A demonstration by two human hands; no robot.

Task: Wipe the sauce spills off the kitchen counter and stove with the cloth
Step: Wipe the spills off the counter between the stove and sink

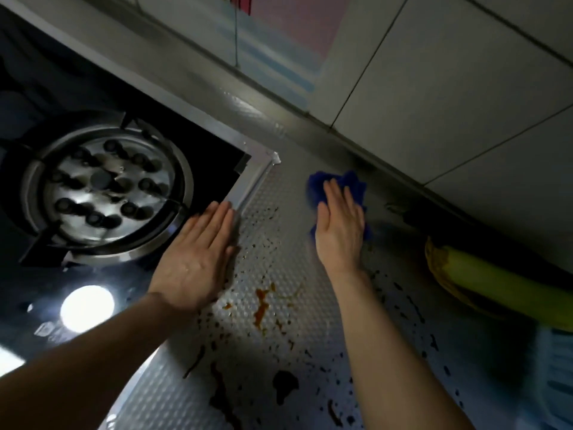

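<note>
Sauce spills (262,305) on counter; blue cloth (338,189) bunched under rt hand (339,226).

A crumpled blue cloth (338,189) lies on the dimpled metal counter (310,336), near the tiled wall's base, partly covered. Orange-brown sauce spills (262,302) and dark splatters dot the counter nearer the camera. The black glass stove (93,187) with 1 round burner sits left.
</note>
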